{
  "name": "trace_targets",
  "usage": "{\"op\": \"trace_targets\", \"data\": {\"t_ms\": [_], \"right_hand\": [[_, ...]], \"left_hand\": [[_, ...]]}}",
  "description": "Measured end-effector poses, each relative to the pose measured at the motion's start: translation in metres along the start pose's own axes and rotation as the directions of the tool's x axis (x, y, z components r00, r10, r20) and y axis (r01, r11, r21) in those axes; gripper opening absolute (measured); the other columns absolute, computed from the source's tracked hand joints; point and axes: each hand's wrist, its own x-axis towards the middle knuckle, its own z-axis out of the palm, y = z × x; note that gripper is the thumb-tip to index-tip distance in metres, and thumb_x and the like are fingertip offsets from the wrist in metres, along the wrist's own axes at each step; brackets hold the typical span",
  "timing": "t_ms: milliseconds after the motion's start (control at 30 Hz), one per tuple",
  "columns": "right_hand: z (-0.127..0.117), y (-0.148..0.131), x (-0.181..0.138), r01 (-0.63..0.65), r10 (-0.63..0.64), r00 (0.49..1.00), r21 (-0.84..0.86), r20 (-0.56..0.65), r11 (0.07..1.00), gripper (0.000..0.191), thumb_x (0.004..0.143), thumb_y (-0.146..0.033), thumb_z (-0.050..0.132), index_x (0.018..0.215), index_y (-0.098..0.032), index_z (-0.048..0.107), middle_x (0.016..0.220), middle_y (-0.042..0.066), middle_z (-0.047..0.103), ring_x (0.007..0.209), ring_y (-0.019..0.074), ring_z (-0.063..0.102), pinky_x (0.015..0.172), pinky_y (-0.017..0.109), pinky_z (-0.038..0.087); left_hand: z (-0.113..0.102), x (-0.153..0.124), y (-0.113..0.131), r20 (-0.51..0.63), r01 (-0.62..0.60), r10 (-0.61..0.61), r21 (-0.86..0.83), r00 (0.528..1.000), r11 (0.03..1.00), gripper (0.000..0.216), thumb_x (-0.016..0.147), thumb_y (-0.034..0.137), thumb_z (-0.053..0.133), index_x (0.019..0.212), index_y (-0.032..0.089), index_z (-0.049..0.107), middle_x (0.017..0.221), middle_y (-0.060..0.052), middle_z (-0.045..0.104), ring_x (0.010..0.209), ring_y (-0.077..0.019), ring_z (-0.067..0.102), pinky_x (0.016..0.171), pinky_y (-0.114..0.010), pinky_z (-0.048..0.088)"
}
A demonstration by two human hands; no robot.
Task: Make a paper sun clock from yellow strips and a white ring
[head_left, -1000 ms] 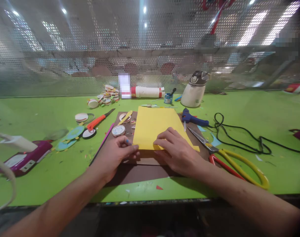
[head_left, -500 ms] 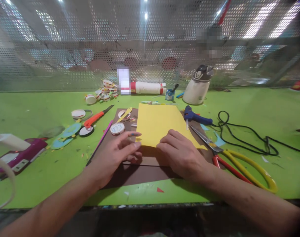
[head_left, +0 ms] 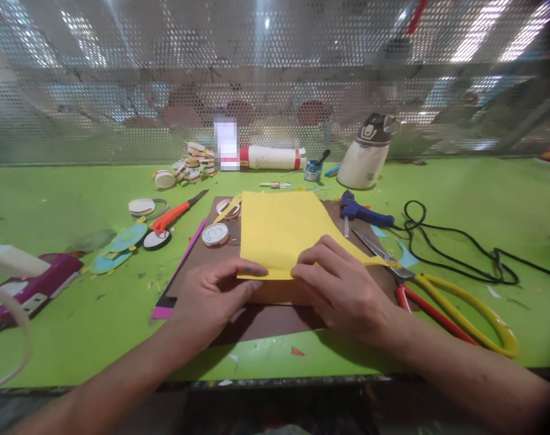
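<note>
A yellow sheet of paper [head_left: 284,226] lies over brown card [head_left: 265,329] in front of me. With its fingers and thumb, my left hand [head_left: 218,290] pinches the near left edge of the sheet. My right hand [head_left: 340,281] grips the same near edge further right, its fingers curled over the paper. Below that edge shows a brown face [head_left: 279,293], partly hidden by both hands. Scissors [head_left: 456,302] with one yellow and one red handle lie beside my right hand. Left of the sheet sit a round white disc [head_left: 215,234] and a yellow cut-out strip [head_left: 228,209].
A blue glue gun [head_left: 365,212] with a black cord lies right of the sheet. To the left are an orange utility knife [head_left: 172,216], light-blue discs [head_left: 127,237] and a purple device [head_left: 43,281]. A white jug [head_left: 365,160] and blue jar [head_left: 313,171] stand behind.
My left hand has closed from beside the sheet onto its near edge. The sheet has shifted slightly left and toward me. My right hand keeps its hold.
</note>
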Motion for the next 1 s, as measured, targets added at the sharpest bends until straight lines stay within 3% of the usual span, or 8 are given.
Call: {"op": "trace_targets", "data": {"t_ms": [133,300,567,667,733,833,900,1000], "right_hand": [[-0.004,0.000,-0.001,-0.027,0.031,0.998,0.060,-0.060,0.998,0.014,0.077,-0.001,0.055,0.084,-0.009,0.063,0.086,0.012,0.056,0.077,0.0187,0.043,0.066,0.033,0.041],[-0.012,-0.005,-0.002,-0.033,0.038,0.996,0.058,-0.086,0.998,0.022,0.073,-0.001,0.060,0.093,-0.012,0.061,0.089,0.010,0.057,0.080,0.0201,0.046,0.069,0.037,0.042],[-0.017,-0.019,0.001,-0.091,0.099,0.983,0.053,-0.156,0.994,0.009,0.076,-0.004,0.060,0.079,-0.011,0.064,0.062,0.006,0.060,0.062,0.0159,0.047,0.057,0.031,0.036],[-0.012,-0.022,0.003,-0.229,0.227,0.973,0.210,0.035,0.950,0.015,0.082,-0.016,0.058,0.069,-0.013,0.064,0.053,0.003,0.057,0.051,0.0120,0.045,0.049,0.027,0.032],[-0.010,-0.020,0.005,-0.463,0.371,0.881,0.382,0.292,0.800,0.025,0.086,-0.030,0.055,0.069,-0.015,0.066,0.055,0.002,0.060,0.049,0.0101,0.048,0.047,0.024,0.032],[-0.010,-0.014,0.009,-0.762,0.482,0.647,0.535,0.592,0.365,0.045,0.087,-0.049,0.048,0.065,-0.014,0.063,0.055,0.002,0.060,0.048,0.0089,0.051,0.046,0.021,0.036],[-0.010,-0.009,0.010,-0.800,0.476,0.557,0.593,0.681,0.088,0.052,0.085,-0.056,0.046,0.060,-0.013,0.061,0.053,0.002,0.058,0.048,0.0095,0.051,0.049,0.022,0.039],[-0.007,-0.005,0.009,-0.708,0.458,0.529,0.669,0.714,-0.226,0.047,0.082,-0.053,0.054,0.061,-0.012,0.062,0.055,0.003,0.059,0.050,0.0109,0.054,0.054,0.027,0.044]], "left_hand": [[-0.002,-0.002,0.003,-0.029,-0.099,0.099,0.017,0.995,0.995,0.008,0.067,0.021,0.072,0.074,0.022,0.075,0.072,-0.002,0.072,0.066,-0.0165,0.065,0.061,-0.021,0.052],[-0.003,-0.007,-0.001,0.003,-0.055,0.055,-0.043,0.998,0.998,0.013,0.067,0.023,0.072,0.080,0.021,0.075,0.074,-0.005,0.073,0.064,-0.0196,0.067,0.059,-0.026,0.054],[-0.002,-0.010,-0.007,-0.035,-0.198,0.201,0.081,0.979,0.977,0.017,0.072,0.018,0.069,0.086,0.025,0.073,0.081,-0.001,0.074,0.068,-0.0148,0.068,0.065,-0.021,0.055],[-0.002,-0.009,-0.004,-0.067,-0.295,0.318,0.232,0.946,0.927,0.017,0.071,0.016,0.069,0.084,0.027,0.072,0.079,0.004,0.073,0.065,-0.0104,0.066,0.065,-0.016,0.053],[-0.003,-0.008,-0.001,-0.074,-0.346,0.386,0.310,0.920,0.885,0.017,0.071,0.016,0.069,0.085,0.026,0.071,0.079,0.005,0.073,0.065,-0.0094,0.066,0.066,-0.015,0.052],[-0.004,-0.009,0.000,-0.050,-0.435,0.485,0.371,0.873,0.821,0.018,0.072,0.015,0.069,0.087,0.025,0.070,0.079,0.005,0.074,0.066,-0.0083,0.067,0.067,-0.013,0.052],[-0.004,-0.010,0.000,-0.002,-0.488,0.527,0.373,0.850,0.789,0.019,0.072,0.014,0.068,0.089,0.024,0.070,0.081,0.004,0.074,0.067,-0.0081,0.068,0.067,-0.012,0.051],[-0.003,-0.010,-0.002,0.053,-0.530,0.549,0.350,0.834,0.772,0.022,0.073,0.013,0.068,0.091,0.024,0.071,0.082,0.002,0.075,0.066,-0.0093,0.068,0.065,-0.013,0.052]]}}
